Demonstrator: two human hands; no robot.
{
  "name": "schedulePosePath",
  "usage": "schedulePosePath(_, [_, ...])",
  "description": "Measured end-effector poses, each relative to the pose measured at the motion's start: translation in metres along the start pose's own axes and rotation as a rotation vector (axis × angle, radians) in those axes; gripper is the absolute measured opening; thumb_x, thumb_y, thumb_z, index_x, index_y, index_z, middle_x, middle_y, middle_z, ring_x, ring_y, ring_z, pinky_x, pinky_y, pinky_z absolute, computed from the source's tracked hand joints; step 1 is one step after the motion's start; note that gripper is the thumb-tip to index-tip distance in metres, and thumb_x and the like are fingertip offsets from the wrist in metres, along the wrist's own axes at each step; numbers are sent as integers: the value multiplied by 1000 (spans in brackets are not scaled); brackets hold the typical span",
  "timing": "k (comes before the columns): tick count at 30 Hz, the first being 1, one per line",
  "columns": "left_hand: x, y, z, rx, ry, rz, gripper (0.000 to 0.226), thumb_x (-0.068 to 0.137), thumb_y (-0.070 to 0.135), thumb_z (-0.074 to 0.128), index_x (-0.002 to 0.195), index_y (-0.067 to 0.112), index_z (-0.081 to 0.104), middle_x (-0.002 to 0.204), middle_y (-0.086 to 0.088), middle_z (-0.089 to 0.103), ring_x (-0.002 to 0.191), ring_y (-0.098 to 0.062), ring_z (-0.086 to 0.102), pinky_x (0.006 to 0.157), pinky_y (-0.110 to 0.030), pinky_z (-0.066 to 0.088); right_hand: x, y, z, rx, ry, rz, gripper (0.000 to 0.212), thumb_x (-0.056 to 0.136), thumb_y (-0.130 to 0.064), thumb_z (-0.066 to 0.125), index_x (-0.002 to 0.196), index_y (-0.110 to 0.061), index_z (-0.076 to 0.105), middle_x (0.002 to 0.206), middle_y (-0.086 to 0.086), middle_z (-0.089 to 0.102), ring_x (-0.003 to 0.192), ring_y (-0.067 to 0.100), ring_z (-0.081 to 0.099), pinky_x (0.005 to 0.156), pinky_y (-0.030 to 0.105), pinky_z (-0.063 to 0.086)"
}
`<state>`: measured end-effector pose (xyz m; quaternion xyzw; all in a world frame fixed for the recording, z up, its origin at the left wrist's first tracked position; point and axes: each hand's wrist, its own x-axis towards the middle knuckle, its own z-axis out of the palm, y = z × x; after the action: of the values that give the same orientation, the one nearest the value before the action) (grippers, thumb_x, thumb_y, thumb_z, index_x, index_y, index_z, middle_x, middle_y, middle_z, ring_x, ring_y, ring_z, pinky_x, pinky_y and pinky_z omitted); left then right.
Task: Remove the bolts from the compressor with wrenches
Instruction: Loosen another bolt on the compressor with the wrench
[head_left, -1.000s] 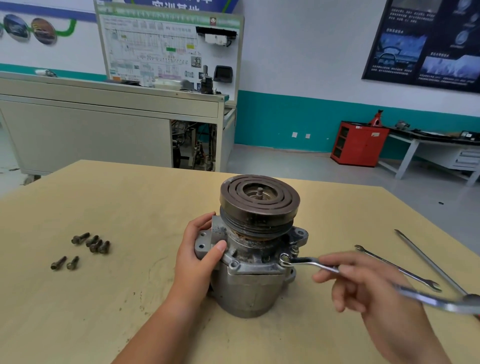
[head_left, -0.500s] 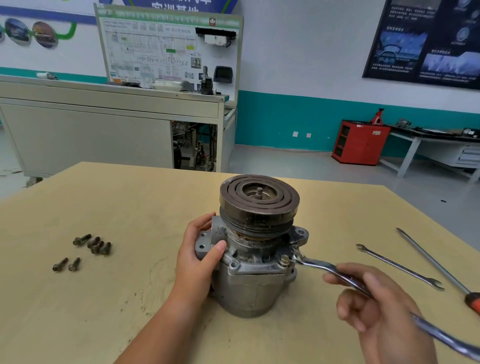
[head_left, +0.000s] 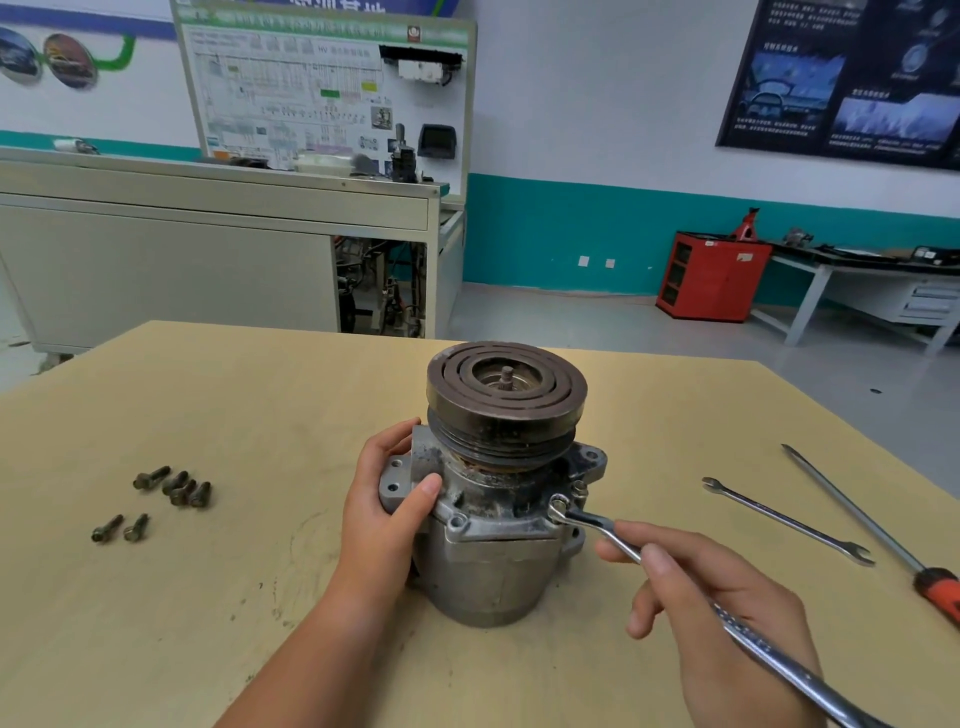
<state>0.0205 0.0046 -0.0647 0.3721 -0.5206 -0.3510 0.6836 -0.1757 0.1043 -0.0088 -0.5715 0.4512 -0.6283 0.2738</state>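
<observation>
Wooden table (head_left: 171, 639) bears compressor (head_left: 493, 566), loose bolts (head_left: 179, 487); teal-banded wall (head_left: 566, 234) behind.

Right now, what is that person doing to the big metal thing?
A person is taking bolts out of a compressor standing on the table. The left hand grips its side to steady it. The right hand holds a wrench whose end sits on a bolt on the flange. Six loose bolts lie to the left; another wrench and a screwdriver lie to the right.
</observation>
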Motion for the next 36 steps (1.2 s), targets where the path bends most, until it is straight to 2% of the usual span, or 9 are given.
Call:
schedulePosePath(7, [0, -1, 0, 8, 6, -7, 56, 62, 45, 63, 115, 28, 56, 107, 6, 66, 94, -10, 66, 72, -20, 52, 57, 13, -20, 181, -302, 176, 27, 63, -13, 46, 66, -9, 73, 60, 17, 68, 38, 14, 47, 36, 13, 28])
schedulePosePath(10, [0, -1, 0, 1, 9, -16, 56, 62, 45, 63, 115, 29, 56, 107, 4, 67, 95, -12, 66, 73, -24, 54, 96, 21, -14, 337, -482, 387, 15, 44, -21, 66, 50, -8, 67, 48, 17, 60, 32, 15, 43, 36, 12, 25])
schedulePosePath(12, [-1, -1, 1, -2, 10, -11, 56, 62, 44, 63, 115, 28, 56, 105, 6, 68, 94, -11, 66, 73, -22, 53, 109, 28, -12, 421, -586, 431, 35, 27, -32, 80, 49, -9, 65, 45, 16, 58, 32, 14, 43, 38, 14, 26])
schedulePosePath(15, [0, -1, 0, 1, 11, -8, 56, 62, 44, 63, 116, 26, 56, 104, 7, 68, 94, -10, 66, 72, -19, 52, 111, 37, -17, 720, -658, 441, 34, 57, -31, 75, 67, 0, 68, 60, 22, 63, 46, 18, 55, 47, 21, 34])
schedulePosePath(18, [0, -2, 0, -1, 9, -8, 56, 62, 44, 63, 115, 26, 56, 104, 8, 68, 93, -9, 66, 70, -19, 52, 81, 32, -28, 961, -477, 320, 25, 83, -16, 53, 92, 4, 65, 80, 25, 65, 68, 23, 62, 56, 26, 35])
schedulePosePath(23, [0, 0, 0, 3, 9, -12, 56, 63, 45, 63, 115, 27, 56, 106, 10, 67, 94, -9, 66, 71, -19, 53, 17, 10, -15, 343, -17, 111, 22, 63, -20, 62, 77, -23, 78, 73, 10, 74, 56, 17, 68, 38, 9, 31])
schedulePosePath(26, [0, -1, 0, 3, 10, -12, 57, 62, 45, 63, 116, 26, 56, 107, 9, 67, 95, -9, 66, 72, -19, 52, -1, 6, 1, 170, 42, 23, 21, 60, -11, 74, 77, -23, 78, 76, 3, 75, 63, 17, 71, 46, 5, 40])
schedulePosePath(32, [0, -1, 1, 16, 13, -17, 57, 62, 46, 63, 116, 28, 56, 109, 5, 66, 96, -11, 66, 74, -24, 54, -10, -5, 11, 30, 1, 6, 29, 74, -20, 59, 87, -43, 72, 74, -10, 74, 57, 9, 67, 59, 3, 44])
schedulePosePath(36, [0, 0, 1, 13, 15, -12, 56, 61, 45, 62, 114, 28, 56, 107, 6, 67, 94, -11, 66, 71, -21, 53, 5, -8, 0, 59, -103, 75, 27, 80, -8, 58, 81, -29, 75, 72, 2, 74, 45, 15, 63, 47, 8, 42])
